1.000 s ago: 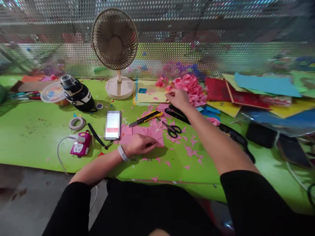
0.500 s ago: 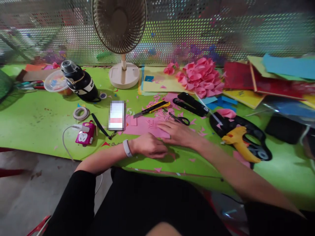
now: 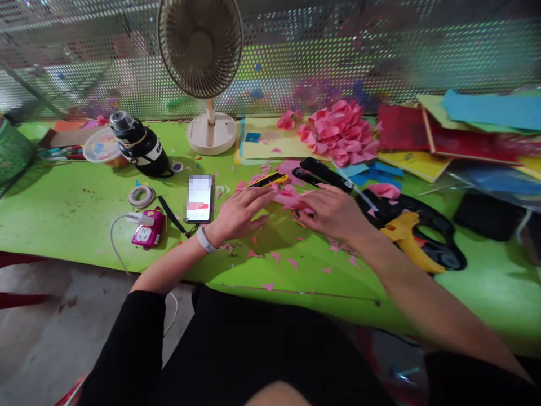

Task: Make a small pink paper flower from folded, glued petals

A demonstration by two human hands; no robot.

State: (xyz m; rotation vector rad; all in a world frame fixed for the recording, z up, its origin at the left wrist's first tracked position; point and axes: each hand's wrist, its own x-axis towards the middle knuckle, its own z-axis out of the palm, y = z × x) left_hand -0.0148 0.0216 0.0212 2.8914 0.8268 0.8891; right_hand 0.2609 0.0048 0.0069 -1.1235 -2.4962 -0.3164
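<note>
My left hand (image 3: 245,211) hovers low over the table with its fingers stretched and apart, close to a yellow-and-black utility knife (image 3: 270,179). My right hand (image 3: 332,213) has its fingers bent down over bunched pink paper (image 3: 291,197); its fingertips are partly hidden. Beneath those fingers shows a black scissors handle (image 3: 303,215). Small pink paper scraps (image 3: 293,264) are strewn on the table before both hands. A black stapler (image 3: 327,173) lies just beyond my right hand. A lit phone (image 3: 199,198) lies left of my left hand.
A fan (image 3: 211,133) and a black bottle (image 3: 146,152) stand behind. Pink paper petals (image 3: 340,134) are heaped at the back. A tape roll (image 3: 141,196) and purple power adapter (image 3: 147,230) lie left; a black-and-yellow tool (image 3: 406,228) lies right.
My left hand has moved forward and its closed fingers have opened out. My right hand has shifted right and curled. The flat pink sheet no longer lies in front of me.
</note>
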